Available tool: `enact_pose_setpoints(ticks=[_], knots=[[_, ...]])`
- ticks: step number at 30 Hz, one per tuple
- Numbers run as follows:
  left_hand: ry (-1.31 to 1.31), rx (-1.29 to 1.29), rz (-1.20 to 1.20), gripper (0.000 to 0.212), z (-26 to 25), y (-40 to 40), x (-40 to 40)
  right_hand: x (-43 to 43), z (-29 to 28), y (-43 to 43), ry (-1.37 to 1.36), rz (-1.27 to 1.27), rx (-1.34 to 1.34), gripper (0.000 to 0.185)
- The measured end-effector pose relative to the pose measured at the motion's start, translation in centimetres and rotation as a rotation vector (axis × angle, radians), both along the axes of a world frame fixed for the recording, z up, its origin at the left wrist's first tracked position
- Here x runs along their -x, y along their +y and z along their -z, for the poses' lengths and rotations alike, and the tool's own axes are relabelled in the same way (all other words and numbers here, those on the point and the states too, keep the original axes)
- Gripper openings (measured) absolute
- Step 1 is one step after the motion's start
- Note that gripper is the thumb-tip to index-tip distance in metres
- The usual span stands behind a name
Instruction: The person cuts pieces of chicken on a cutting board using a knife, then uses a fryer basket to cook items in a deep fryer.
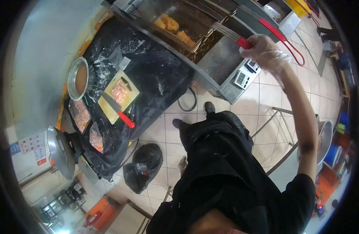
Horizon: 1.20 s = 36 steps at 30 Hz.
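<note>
My right hand (262, 52), in a clear plastic glove, is closed on the red handle (243, 43) of a wire fryer basket (201, 41). Golden fried pieces (169, 22) lie in the basket at the deep fryer; whether it touches the oil is unclear. A second red basket handle (274, 30) stands just beyond my hand, not held. My left hand is out of view. On the black-covered table to the left, a knife with a red handle (126, 119) rests across a cutting board (108, 109) beside chopped raw meat (120, 90).
Digital timers (241, 79) sit on the fryer's front edge. A metal bowl (70, 83) of brownish contents and bags of raw meat (81, 115) lie along the table's wall side. A black plastic bag (147, 163) is on the tiled floor. Another metal bowl (327, 142) stands at right, by my elbow.
</note>
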State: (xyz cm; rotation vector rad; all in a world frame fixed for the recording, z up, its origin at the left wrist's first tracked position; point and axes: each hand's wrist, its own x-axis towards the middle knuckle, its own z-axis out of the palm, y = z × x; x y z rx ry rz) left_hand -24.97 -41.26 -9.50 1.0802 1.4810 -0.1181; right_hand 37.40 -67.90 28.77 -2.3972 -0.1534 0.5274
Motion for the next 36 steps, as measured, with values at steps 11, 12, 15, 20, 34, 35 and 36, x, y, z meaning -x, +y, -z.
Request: enact_pose_setpoints(ticks=[11,12,15,20,34,35,36], knots=[[-0.031,0.0,0.169,0.04,0.8,4.6,-7.1,-0.5,2.7,-9.7,0.113,0.154,-0.197,0.073],[-0.045,0.002,0.195,0.04,1.0,4.9,-8.4,-2.4,8.4,-15.2,0.231,0.231,-0.27,0.058],[-0.051,-0.002,0.243,0.04,1.8,5.4,-10.4,-3.4,18.4,-17.2,0.266,0.167,-0.031,0.058],[-0.074,0.038,0.324,0.04,4.9,4.2,-16.2,-3.8,22.3,-11.7,-0.103,0.147,0.297,0.064],[-0.048,0.018,0.333,0.038,5.2,3.9,-18.3,-4.5,25.7,-13.7,0.0,0.283,0.036,0.034],[-0.059,0.023,0.346,0.038,5.2,4.1,-17.9,-4.8,27.1,-15.0,-0.095,0.237,0.088,0.036],[-0.067,0.021,0.348,0.038,5.2,4.3,-17.3,-5.1,27.7,-15.4,-0.077,0.23,0.116,0.039]])
